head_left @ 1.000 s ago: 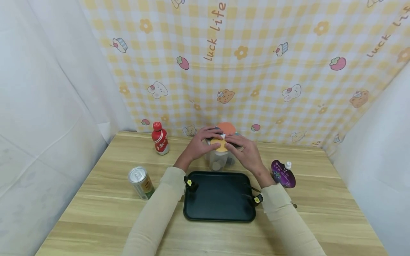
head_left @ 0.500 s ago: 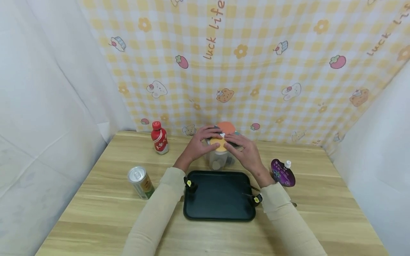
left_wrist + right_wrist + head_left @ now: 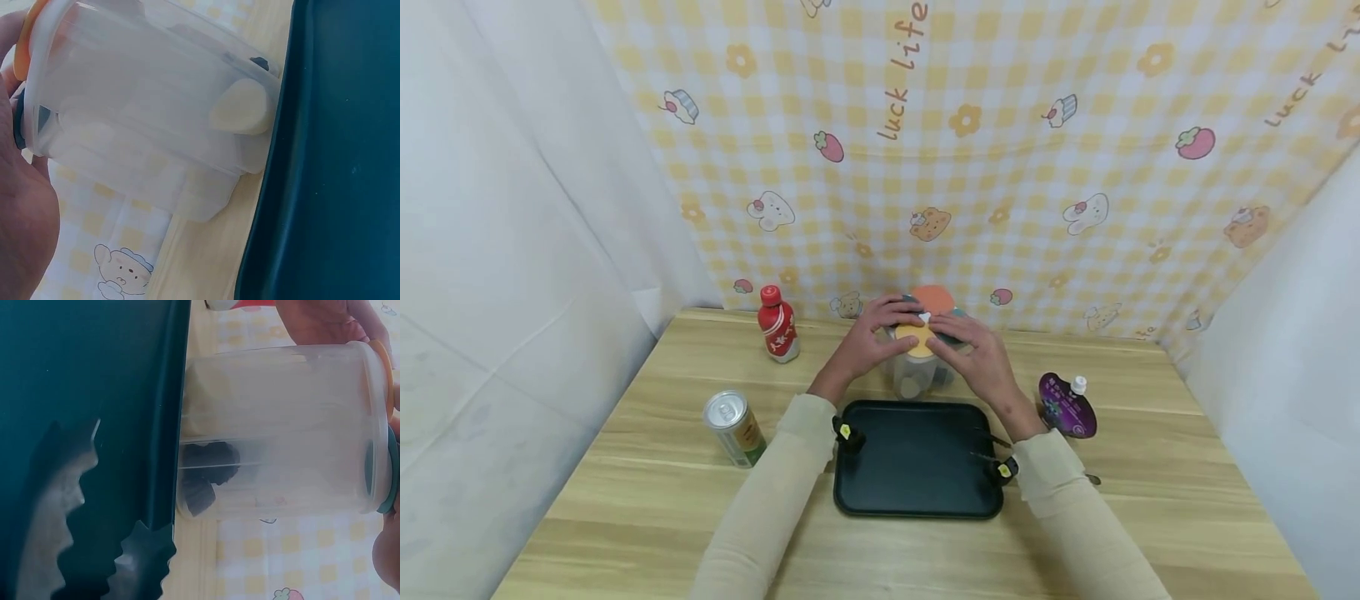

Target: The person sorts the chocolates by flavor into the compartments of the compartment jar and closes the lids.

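A translucent divided storage container (image 3: 912,379) stands behind the tray, with orange, coral and teal flaps on its lid (image 3: 914,340). My left hand (image 3: 874,333) grips the lid from the left, thumb on its orange flap. From the right, my right hand (image 3: 977,354) holds the lid, fingertips close to the left hand's at the middle. In the left wrist view a pale round piece (image 3: 245,107) shows through the wall at the bottom. Dark pieces (image 3: 209,469) lie in another compartment in the right wrist view. The hands partly cover the lid.
A dark green tray (image 3: 917,467) lies in front of the container. Serrated metal tongs (image 3: 134,559) lie over its right side, partly under my right forearm. A can (image 3: 735,427) and a red-capped bottle (image 3: 778,325) stand left; a purple spouted pouch (image 3: 1067,406) lies right.
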Demonstrator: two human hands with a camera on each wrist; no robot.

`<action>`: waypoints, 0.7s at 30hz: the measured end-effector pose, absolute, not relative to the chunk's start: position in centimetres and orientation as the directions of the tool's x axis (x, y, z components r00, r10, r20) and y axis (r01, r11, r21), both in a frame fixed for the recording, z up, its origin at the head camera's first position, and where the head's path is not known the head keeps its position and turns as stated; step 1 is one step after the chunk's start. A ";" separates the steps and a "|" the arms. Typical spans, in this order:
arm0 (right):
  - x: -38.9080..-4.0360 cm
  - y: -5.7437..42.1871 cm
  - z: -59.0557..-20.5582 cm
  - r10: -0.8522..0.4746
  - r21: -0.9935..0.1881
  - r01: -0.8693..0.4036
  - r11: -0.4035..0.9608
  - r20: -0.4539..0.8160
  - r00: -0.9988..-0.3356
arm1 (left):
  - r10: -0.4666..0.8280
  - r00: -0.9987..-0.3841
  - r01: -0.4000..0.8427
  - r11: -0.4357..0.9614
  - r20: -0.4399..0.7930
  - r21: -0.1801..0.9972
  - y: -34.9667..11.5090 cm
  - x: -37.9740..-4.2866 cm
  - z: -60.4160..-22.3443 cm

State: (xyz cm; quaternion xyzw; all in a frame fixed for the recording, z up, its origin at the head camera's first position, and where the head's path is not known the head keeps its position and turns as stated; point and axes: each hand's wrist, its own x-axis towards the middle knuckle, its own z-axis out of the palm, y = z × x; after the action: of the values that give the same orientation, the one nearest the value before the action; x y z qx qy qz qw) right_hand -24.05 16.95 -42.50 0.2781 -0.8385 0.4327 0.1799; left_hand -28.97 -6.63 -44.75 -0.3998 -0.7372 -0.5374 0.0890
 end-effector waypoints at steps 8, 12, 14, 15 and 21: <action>-24.0 17.0 -42.5 -0.307 -0.610 -0.633 0.476 0.559 -0.770 | 0.497 -0.669 0.692 0.149 0.552 0.706 -6.7 -28.7 -44.8; -23.8 16.8 -42.3 -0.342 -0.589 -0.642 0.491 0.548 -0.763 | 0.490 -0.660 0.710 0.157 0.570 0.687 -6.9 -28.5 -45.0; -23.7 16.7 -42.1 -0.387 -0.561 -0.656 0.505 0.532 -0.753 | 0.479 -0.658 0.717 0.162 0.582 0.678 -7.1 -28.3 -45.1; -23.7 16.7 -42.0 -0.411 -0.548 -0.665 0.507 0.524 -0.746 | 0.475 -0.657 0.720 0.163 0.586 0.675 -7.2 -28.3 -45.2; -23.4 17.3 -41.3 -0.512 -0.462 -0.704 0.539 0.484 -0.710 | 0.465 -0.681 0.703 0.200 0.566 0.682 -7.6 -27.8 -44.6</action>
State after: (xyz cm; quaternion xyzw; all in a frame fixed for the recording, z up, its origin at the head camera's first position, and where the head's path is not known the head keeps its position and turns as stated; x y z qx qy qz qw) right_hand -23.43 17.29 -41.27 0.3513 -0.8649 0.3269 0.1471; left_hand -27.77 -7.56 -44.61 -0.3816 -0.7655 -0.5046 0.1180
